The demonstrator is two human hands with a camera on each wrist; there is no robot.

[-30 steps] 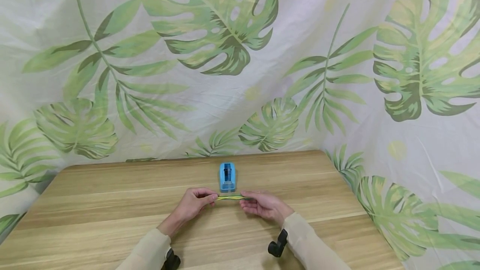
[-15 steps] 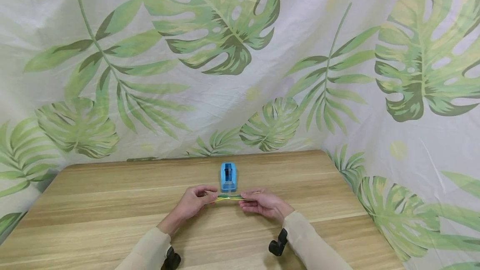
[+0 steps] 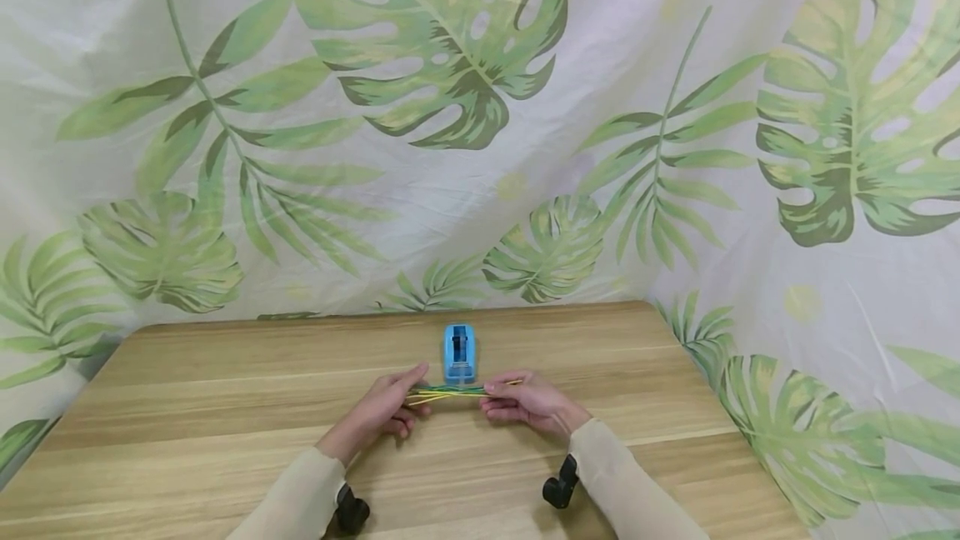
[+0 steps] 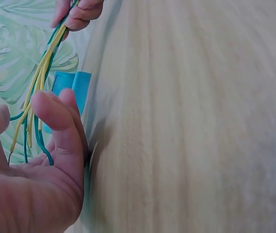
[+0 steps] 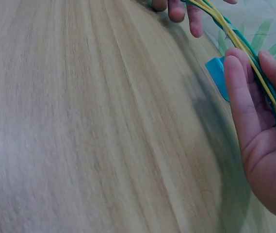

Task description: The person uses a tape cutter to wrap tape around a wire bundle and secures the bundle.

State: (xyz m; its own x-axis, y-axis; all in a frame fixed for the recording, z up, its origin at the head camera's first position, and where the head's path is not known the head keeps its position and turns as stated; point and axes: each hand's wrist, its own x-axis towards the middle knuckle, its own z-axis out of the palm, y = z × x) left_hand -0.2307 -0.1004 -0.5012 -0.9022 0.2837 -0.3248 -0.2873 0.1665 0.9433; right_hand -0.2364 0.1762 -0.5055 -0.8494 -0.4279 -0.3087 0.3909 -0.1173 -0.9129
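Observation:
A bundle of thin yellow and green wires (image 3: 448,392) stretches between the two hands, just above the table. My right hand (image 3: 531,401) pinches one end between thumb and fingers. The left hand (image 3: 382,405) has its thumb lifted apart from its fingers. In the left wrist view the loose ends of the wires (image 4: 43,68) fan out between that thumb and the fingers, several tips against the palm side. The right wrist view shows the wires (image 5: 237,38) running across the right fingers. Just behind the bundle stands a blue tape dispenser (image 3: 469,354), its front toward me.
The wood-grain table (image 3: 262,407) reaches back to a leaf-print cloth (image 3: 420,215), which hangs behind it and on the right. Black wrist mounts (image 3: 560,486) sit under both sleeves.
The left hand has let go of its end of the wires: thumb and fingers have spread apart and the ends have fanned out. The right hand keeps its pinch, almost in place.

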